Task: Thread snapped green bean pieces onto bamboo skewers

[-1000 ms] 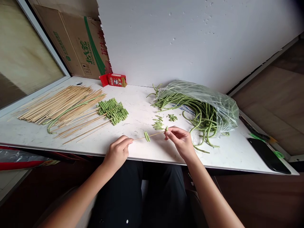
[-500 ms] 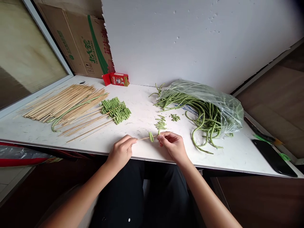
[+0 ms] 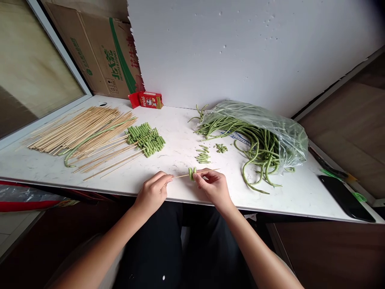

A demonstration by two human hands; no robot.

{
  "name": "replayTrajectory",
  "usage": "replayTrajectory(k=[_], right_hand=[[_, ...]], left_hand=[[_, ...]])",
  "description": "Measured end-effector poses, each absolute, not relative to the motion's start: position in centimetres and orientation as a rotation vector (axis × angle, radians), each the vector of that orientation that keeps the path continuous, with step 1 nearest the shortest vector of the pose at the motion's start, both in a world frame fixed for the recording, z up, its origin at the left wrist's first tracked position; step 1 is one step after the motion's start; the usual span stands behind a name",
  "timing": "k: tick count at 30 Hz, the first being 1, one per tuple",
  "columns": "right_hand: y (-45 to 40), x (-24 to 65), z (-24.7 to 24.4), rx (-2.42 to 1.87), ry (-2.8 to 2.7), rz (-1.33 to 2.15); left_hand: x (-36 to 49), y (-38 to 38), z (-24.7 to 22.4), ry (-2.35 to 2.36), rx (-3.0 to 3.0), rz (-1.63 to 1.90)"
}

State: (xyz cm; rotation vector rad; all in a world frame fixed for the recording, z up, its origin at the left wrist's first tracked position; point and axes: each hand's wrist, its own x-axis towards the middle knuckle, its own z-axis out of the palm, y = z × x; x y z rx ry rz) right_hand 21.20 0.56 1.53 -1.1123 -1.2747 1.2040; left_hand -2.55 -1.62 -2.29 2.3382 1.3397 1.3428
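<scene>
My left hand (image 3: pixel 155 188) pinches a thin wooden skewer (image 3: pixel 180 176) near the table's front edge. Cut green bean pieces (image 3: pixel 190 173) sit crosswise on the skewer. My right hand (image 3: pixel 210 184) is closed on the bean piece (image 3: pixel 194 171) nearest its fingertips, which touches the others; the skewer's tip shows past the fingers. Just beyond my right hand lie loose bean pieces (image 3: pixel 203 155) in a short column, with a small heap of bean ends (image 3: pixel 221 148) beside it. To the left, skewers loaded with bean pieces (image 3: pixel 146 138) lie side by side.
A pile of bare skewers (image 3: pixel 75 128) with one long bean covers the table's left. Long beans (image 3: pixel 258 140) spill from a plastic bag (image 3: pixel 288 132) at right. A red box (image 3: pixel 150 100) stands at the back; a black phone (image 3: pixel 345 198) lies far right.
My right hand has slid left along the skewer, bringing its bean piece up against the pieces there. More of the skewer's tip now shows on the right. My left hand has stayed in place.
</scene>
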Motion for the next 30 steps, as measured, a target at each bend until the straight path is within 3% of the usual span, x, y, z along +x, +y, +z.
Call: replayTrajectory(k=[11, 20, 30], right_hand=[[1.6, 23.7, 2.6, -1.23, -1.417, 1.176], [2.8, 26.1, 1.6, -1.379, -1.976, 0.256], [3.1, 25.7, 1.5, -1.557, -2.084, 0.053]], left_hand=[[-2.3, -1.5, -1.5, 1.38, 2.312, 1.384], [-2.1, -1.6, -1.5, 1.421, 2.321, 1.403], [-2.1, -1.5, -1.2, 1.428, 2.331, 1.376]])
